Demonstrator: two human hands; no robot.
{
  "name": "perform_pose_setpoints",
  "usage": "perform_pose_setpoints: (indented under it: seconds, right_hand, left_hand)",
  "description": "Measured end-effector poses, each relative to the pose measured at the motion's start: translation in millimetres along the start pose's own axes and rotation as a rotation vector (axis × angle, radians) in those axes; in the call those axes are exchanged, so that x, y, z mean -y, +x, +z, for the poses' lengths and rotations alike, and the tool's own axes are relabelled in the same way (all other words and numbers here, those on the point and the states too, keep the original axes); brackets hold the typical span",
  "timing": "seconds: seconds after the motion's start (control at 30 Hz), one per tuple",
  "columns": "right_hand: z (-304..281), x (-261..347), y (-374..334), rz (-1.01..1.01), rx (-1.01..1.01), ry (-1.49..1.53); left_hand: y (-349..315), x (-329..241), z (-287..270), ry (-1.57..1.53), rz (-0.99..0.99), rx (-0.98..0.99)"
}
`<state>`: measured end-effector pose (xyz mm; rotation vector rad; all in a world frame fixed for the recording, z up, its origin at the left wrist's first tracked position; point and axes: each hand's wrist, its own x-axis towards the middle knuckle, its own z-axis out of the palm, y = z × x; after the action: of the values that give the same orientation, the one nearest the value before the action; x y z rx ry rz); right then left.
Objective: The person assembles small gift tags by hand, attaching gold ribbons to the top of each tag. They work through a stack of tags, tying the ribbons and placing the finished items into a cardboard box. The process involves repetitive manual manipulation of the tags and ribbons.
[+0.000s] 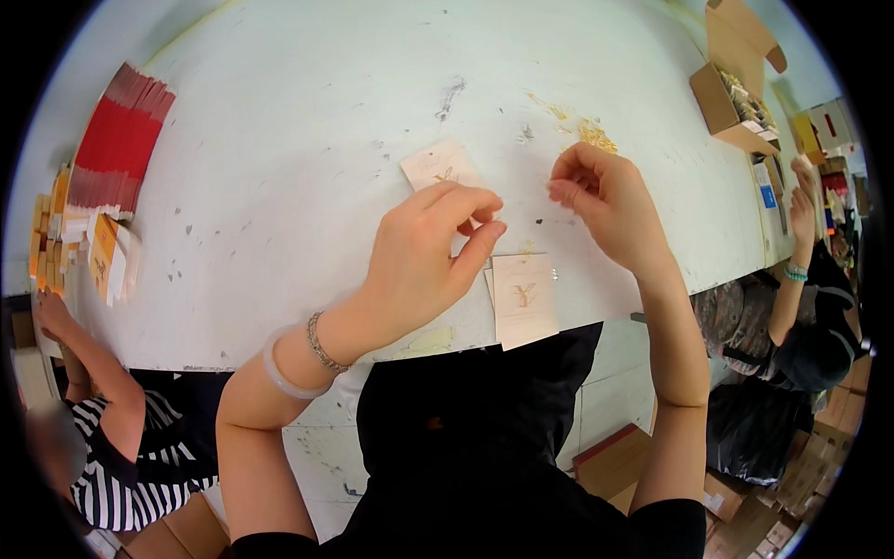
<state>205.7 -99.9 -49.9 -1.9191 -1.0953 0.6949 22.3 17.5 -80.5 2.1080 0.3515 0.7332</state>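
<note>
My left hand (pixel 424 242) hovers above the white table, fingers curled, with a gap between thumb and index finger and nothing visible in it. Partly hidden behind it lies a cream card (pixel 433 160) with a gold-coloured emblem. My right hand (pixel 605 200) is raised to the right, its thumb and fingertips drawn together; whatever they hold, if anything, is too small to make out. Beyond it is a pile of small gold-coloured pieces (pixel 594 135). Between my hands, at the near table edge, a cream card (pixel 524 303) with a similar emblem overlaps another card.
On the far left sit a row of red packets (pixel 116 140) and orange-and-white boxes (pixel 107 256). An opened cardboard box (pixel 731 107) with packed items stands at the back right. People work at both sides, one in a striped top (pixel 140 466). Cartons (pixel 615 456) lie below the table.
</note>
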Motion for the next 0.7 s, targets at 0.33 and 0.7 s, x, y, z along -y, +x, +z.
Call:
perform_pose_setpoints:
  seconds: [0.33,0.7]
  right_hand:
    - [25.8,27.3,2.4,-0.026,0.154,0.323]
    - [29.6,-2.2,10.5,-0.275,-0.169,-0.472]
  left_hand:
    - [4.9,6.9,-6.3,-0.285,-0.247,-0.046]
    - [11.7,9.9,-16.5,-0.254,-0.343,-0.011]
